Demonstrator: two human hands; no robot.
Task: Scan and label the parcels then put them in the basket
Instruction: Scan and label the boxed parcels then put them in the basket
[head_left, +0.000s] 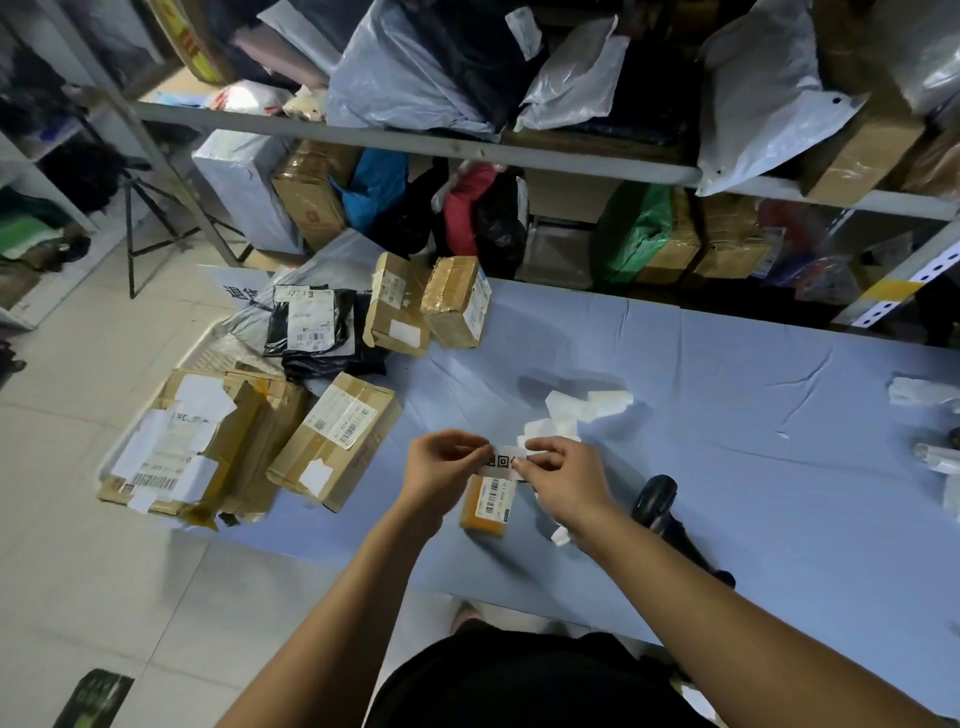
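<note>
Basket (208, 351), beside the table's left end, holds several boxed parcels. Left hand (447, 462) and right hand (558, 475) each pinch one end of a printed label (503, 461) between thumb and fingertips, just above the small yellow parcel (485, 506) lying on the blue table (727, 415); labelling is judged the step in hand. The next move calls for pressing the label flat, clear of the parcel's barcode, then carrying the parcel left to the basket.

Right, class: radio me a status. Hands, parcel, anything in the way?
Left hand and right hand both pinch the label. Small parcel lies on the table beneath them, label not yet on. Scanner beside it, not blocking.
</note>
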